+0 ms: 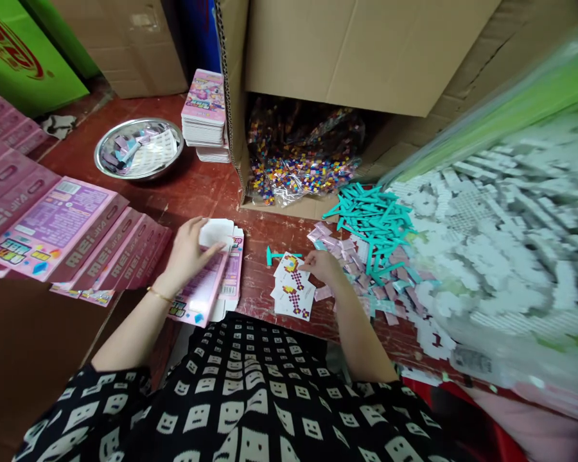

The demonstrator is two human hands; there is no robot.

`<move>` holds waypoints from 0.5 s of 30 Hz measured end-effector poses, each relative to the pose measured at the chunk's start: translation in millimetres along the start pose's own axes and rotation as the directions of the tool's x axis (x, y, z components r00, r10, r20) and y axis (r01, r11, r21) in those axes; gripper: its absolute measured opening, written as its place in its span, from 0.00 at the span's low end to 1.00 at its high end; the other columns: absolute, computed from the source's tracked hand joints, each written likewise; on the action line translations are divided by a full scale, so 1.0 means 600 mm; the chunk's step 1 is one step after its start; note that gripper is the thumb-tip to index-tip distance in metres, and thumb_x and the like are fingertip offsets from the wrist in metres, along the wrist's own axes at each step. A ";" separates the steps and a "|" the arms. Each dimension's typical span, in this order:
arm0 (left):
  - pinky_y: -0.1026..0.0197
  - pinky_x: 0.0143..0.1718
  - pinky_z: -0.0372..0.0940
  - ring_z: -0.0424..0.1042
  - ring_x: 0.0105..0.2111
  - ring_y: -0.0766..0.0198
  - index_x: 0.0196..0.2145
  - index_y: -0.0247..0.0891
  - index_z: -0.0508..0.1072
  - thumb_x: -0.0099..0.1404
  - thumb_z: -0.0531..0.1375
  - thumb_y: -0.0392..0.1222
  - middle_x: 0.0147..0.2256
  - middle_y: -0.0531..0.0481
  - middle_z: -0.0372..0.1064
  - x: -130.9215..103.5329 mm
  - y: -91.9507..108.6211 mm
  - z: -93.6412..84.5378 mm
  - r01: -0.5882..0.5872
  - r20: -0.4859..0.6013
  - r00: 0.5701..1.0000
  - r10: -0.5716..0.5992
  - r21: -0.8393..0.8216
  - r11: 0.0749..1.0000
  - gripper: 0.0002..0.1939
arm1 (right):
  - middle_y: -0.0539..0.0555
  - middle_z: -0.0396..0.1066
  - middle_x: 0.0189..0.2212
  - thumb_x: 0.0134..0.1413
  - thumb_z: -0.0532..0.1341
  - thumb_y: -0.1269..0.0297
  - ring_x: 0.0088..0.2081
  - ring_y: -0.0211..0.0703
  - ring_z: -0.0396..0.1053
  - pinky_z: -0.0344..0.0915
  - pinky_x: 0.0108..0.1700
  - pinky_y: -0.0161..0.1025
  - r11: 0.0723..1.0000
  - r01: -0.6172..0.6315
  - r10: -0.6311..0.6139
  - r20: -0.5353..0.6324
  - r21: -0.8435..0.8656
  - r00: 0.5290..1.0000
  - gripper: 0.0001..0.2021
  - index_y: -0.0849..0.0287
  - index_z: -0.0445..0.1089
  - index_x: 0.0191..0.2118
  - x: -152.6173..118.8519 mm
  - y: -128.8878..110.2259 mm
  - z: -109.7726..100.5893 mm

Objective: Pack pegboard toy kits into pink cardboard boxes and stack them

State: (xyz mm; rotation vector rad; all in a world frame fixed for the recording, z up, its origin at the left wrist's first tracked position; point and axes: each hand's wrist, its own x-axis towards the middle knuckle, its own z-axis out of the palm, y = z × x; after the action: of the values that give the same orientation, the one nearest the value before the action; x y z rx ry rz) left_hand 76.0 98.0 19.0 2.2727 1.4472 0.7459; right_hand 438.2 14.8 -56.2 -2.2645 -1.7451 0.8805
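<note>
My left hand (189, 250) lies over the open end of a pink cardboard box (200, 292), thumb and fingers spread near its white flap (216, 231). Under and beside that box lies another flat pink box (232, 269). With fingertips pinched together, my right hand (324, 266) is at the edge of a white instruction sheet (289, 266) printed with a pixel-style picture. A similar printed sheet (293, 298) lies just below it. Behind the sheets rests a teal plastic hammer-shaped piece (270, 256), partly covered.
Teal plastic sticks (376, 218) are heaped over small pink packets (349, 256). White pieces fill a big plastic bag (501, 231) at right. A carton holds bagged colourful beads (298, 170). A metal bowl (101, 160), stacked cards (205, 96) and pink boxes (62, 218) stand left.
</note>
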 end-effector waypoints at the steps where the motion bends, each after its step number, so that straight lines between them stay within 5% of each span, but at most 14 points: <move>1: 0.44 0.65 0.57 0.64 0.61 0.46 0.58 0.35 0.68 0.63 0.64 0.59 0.59 0.35 0.67 0.025 0.021 0.020 -0.018 0.036 0.999 0.021 -0.079 0.997 0.33 | 0.55 0.76 0.34 0.42 0.74 0.53 0.36 0.46 0.74 0.66 0.37 0.38 1.000 0.022 -0.022 -0.022 0.016 1.000 0.16 0.58 0.74 0.31 0.000 0.002 0.003; 3: 0.50 0.61 0.61 0.70 0.56 0.50 0.54 0.35 0.72 0.63 0.64 0.55 0.55 0.36 0.71 0.093 0.061 0.072 0.054 0.170 0.985 -0.006 -0.278 0.959 0.28 | 0.56 0.76 0.40 0.38 0.75 0.52 0.38 0.45 0.74 0.67 0.38 0.37 0.996 0.073 -0.068 -0.082 0.048 0.994 0.21 0.58 0.75 0.37 -0.001 0.003 0.009; 5: 0.54 0.56 0.65 0.75 0.51 0.51 0.49 0.33 0.75 0.59 0.68 0.51 0.51 0.36 0.76 0.171 0.093 0.131 0.348 0.325 0.918 -0.227 -0.385 0.855 0.25 | 0.56 0.76 0.39 0.33 0.77 0.52 0.37 0.45 0.73 0.66 0.37 0.37 0.993 0.081 -0.071 -0.102 0.090 0.992 0.27 0.58 0.75 0.41 -0.003 0.003 0.014; 9: 0.55 0.49 0.68 0.78 0.46 0.49 0.46 0.27 0.75 0.65 0.63 0.53 0.42 0.32 0.78 0.301 0.135 0.231 0.477 0.327 0.871 -0.366 -0.387 0.789 0.24 | 0.51 0.74 0.26 0.39 0.75 0.51 0.30 0.42 0.71 0.60 0.32 0.36 0.985 0.010 -0.002 -0.047 0.171 0.999 0.17 0.58 0.74 0.28 -0.013 -0.005 0.026; 15: 0.54 0.34 0.69 0.78 0.31 0.49 0.42 0.28 0.73 0.61 0.66 0.53 0.26 0.40 0.74 0.368 0.156 0.284 0.546 0.315 0.837 -0.447 -0.425 0.722 0.23 | 0.52 0.75 0.27 0.51 0.69 0.54 0.34 0.42 0.71 0.64 0.39 0.36 0.961 0.051 0.005 -0.203 0.272 0.979 0.16 0.57 0.71 0.20 -0.050 -0.009 0.033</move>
State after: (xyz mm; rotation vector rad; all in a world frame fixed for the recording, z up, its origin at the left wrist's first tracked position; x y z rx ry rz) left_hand 320.9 257.9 -12.9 1.4182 1.4653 0.6128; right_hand 418.9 -15.9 -59.0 -2.0677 -1.4582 0.8008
